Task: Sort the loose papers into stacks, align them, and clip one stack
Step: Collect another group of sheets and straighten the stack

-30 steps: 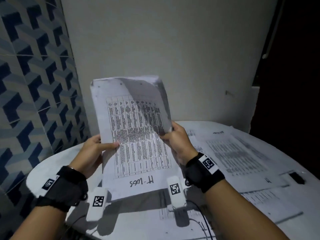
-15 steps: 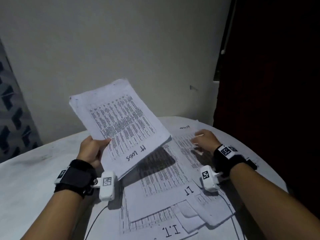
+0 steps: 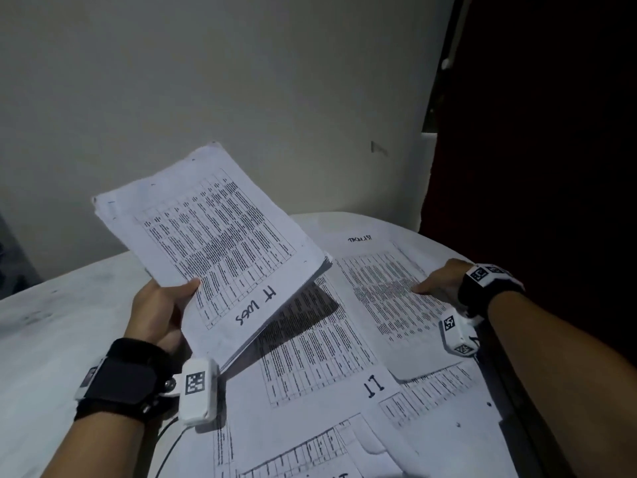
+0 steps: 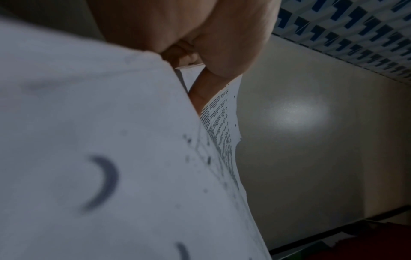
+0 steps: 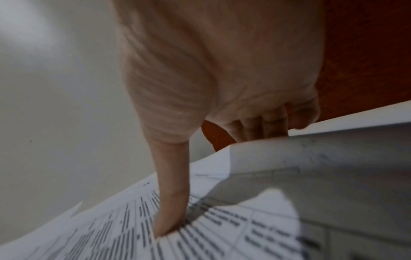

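- The held stack (image 3: 210, 250), its top sheet hand-marked near the bottom margin, is raised off the table and tilted, its far corner up toward the wall; its edges look fairly even, so this pile seems gathered already.
- The left hand (image 3: 162, 312) grips it at the lower left edge; the thumb lies across the printed face, and the left wrist view shows the other fingers curled beneath the sheets.
- Loose papers (image 3: 320, 343) lie overlapped and askew on the table (image 3: 51, 322) beneath and to the right; one is marked "IT" (image 3: 374, 388); these are not squared.
- The right hand (image 3: 439, 282) reaches to a printed sheet (image 3: 389, 291) at the right; the thumb (image 5: 171, 202) presses on the print, and the other fingers appear tucked under its lifted edge, a pinch as far as the blurred wrist view allows.
- Judged from this: one stack is collected; the spread sheets remain to be sorted and aligned; no clip shows in any view, so clipping is not yet done.
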`<state>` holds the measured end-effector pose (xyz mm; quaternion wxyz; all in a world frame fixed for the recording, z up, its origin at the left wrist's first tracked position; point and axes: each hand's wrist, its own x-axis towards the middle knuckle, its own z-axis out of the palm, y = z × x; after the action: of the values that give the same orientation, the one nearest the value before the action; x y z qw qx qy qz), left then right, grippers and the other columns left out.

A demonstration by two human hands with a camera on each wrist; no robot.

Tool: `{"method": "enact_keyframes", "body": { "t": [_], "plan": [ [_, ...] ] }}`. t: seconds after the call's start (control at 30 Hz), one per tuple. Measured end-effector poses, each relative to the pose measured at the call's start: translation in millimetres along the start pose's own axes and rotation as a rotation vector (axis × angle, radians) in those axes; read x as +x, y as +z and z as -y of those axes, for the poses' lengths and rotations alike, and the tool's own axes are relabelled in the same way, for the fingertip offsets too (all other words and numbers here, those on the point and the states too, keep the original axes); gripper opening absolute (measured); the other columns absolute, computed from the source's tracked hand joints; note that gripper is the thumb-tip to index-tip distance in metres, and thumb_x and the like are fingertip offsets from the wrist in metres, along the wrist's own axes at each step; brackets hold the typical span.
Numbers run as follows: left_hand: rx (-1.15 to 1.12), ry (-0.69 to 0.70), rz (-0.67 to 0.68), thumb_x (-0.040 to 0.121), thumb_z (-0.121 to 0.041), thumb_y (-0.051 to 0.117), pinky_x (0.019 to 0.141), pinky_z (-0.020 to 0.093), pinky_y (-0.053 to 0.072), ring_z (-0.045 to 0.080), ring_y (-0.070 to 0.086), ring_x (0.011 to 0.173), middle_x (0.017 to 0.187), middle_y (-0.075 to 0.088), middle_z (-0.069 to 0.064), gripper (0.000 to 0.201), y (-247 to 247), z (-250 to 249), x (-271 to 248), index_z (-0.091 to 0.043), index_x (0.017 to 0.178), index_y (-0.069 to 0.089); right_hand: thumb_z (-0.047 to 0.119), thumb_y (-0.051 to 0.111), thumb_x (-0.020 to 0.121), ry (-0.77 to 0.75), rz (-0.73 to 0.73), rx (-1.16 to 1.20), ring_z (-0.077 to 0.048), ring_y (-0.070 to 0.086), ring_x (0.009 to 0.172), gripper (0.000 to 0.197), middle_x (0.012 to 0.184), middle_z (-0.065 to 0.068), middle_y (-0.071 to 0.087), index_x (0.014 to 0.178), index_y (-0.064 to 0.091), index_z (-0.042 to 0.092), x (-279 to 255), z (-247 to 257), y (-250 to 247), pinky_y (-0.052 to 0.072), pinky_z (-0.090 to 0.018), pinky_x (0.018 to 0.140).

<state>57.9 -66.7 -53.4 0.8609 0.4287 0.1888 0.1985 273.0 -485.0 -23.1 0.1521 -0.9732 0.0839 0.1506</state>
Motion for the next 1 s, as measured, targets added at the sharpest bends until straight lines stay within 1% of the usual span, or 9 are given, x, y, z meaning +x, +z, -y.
{"method": "enact_keyframes", "body": {
  "t": [0.07, 0.13, 0.27, 0.37, 0.5, 0.6, 0.7, 0.87, 1.0],
  "plan": [
    [0.006, 0.003, -0.009, 0.093, 0.015, 0.051, 0.101, 0.062, 0.051, 0.039, 0.071, 0.114, 0.126, 0.072, 0.018, 0.05, -1, 1, 0, -0.01, 0.135, 0.063, 0.05, 0.087, 0.07, 0.004, 0.095, -0.013, -0.022, 0.06, 0.079, 0.045, 0.079, -0.003, 0.06, 0.081, 0.062, 0.014, -4, 1, -4, 0.046, -0.024, 0.064],
    [0.01, 0.011, -0.038, 0.092, 0.015, 0.052, 0.1, 0.063, 0.052, 0.039, 0.072, 0.111, 0.124, 0.073, 0.017, 0.05, -4, 2, 1, -0.009, 0.134, 0.064, 0.034, 0.096, 0.046, 0.029, 0.198, 0.014, -0.022, 0.052, 0.064, 0.054, 0.06, -0.001, 0.052, 0.062, 0.047, 0.016, -11, 3, -8, 0.042, -0.024, 0.064],
    [-0.004, 0.043, -0.072, 0.091, 0.017, 0.054, 0.1, 0.062, 0.052, 0.039, 0.072, 0.111, 0.123, 0.074, 0.016, 0.049, -7, 4, 6, -0.008, 0.132, 0.065, 0.032, 0.09, 0.074, 0.039, 0.223, 0.08, -0.031, 0.065, 0.083, 0.04, 0.094, -0.017, 0.066, 0.092, 0.068, 0.005, -22, 9, -8, 0.047, -0.027, 0.063],
    [-0.015, 0.055, -0.096, 0.089, 0.017, 0.056, 0.099, 0.065, 0.052, 0.039, 0.073, 0.109, 0.123, 0.074, 0.016, 0.051, -11, 4, 10, -0.009, 0.131, 0.066, 0.031, 0.089, 0.072, 0.074, 0.251, 0.022, -0.029, 0.058, 0.078, 0.04, 0.092, -0.016, 0.065, 0.09, 0.064, 0.005, -31, 21, -5, 0.048, -0.034, 0.079],
    [0.005, 0.063, -0.113, 0.087, 0.017, 0.058, 0.096, 0.059, 0.055, 0.038, 0.073, 0.108, 0.122, 0.075, 0.016, 0.05, -15, 5, 12, -0.007, 0.131, 0.065, 0.016, 0.082, 0.084, 0.065, 0.266, 0.058, -0.032, 0.061, 0.095, 0.064, 0.145, -0.021, 0.055, 0.138, 0.057, -0.006, -35, 26, 2, 0.048, -0.037, 0.085],
    [0.0, 0.054, -0.141, 0.083, 0.018, 0.061, 0.093, 0.061, 0.057, 0.039, 0.074, 0.105, 0.118, 0.076, 0.016, 0.051, -17, 6, 15, -0.005, 0.129, 0.065, 0.014, 0.084, 0.081, 0.063, 0.165, 0.116, -0.033, 0.063, 0.091, 0.027, 0.12, -0.023, 0.071, 0.093, 0.069, -0.005, -43, 26, 7, 0.05, -0.037, 0.08],
    [0.005, 0.047, -0.156, 0.082, 0.017, 0.063, 0.092, 0.061, 0.057, 0.039, 0.074, 0.104, 0.116, 0.076, 0.018, 0.052, -15, 6, 15, -0.001, 0.131, 0.061, 0.009, 0.085, 0.078, 0.035, 0.045, 0.154, -0.033, 0.064, 0.073, 0.022, 0.072, -0.018, 0.072, 0.071, 0.068, -0.002, -47, 21, 4, 0.052, -0.036, 0.068],
    [-0.012, 0.024, -0.166, 0.077, 0.015, 0.068, 0.087, 0.065, 0.057, 0.043, 0.075, 0.098, 0.116, 0.074, 0.024, 0.059, -17, 6, 15, 0.003, 0.133, 0.057, 0.016, 0.091, 0.06, -0.018, -0.003, 0.019, -0.038, 0.075, 0.073, 0.027, 0.075, -0.02, 0.077, 0.075, 0.075, 0.001, -43, 22, -15, 0.063, -0.051, 0.068],
    [-0.034, 0.044, -0.177, 0.072, 0.012, 0.073, 0.093, 0.066, 0.054, 0.045, 0.073, 0.102, 0.117, 0.071, 0.029, 0.061, -23, 7, 22, 0.007, 0.13, 0.057, 0.005, 0.091, 0.061, -0.044, -0.088, 0.022, -0.041, 0.072, 0.076, 0.04, 0.083, -0.025, 0.073, 0.093, 0.068, -0.005, -58, 35, -36, 0.06, -0.046, 0.061]
  ]
}}
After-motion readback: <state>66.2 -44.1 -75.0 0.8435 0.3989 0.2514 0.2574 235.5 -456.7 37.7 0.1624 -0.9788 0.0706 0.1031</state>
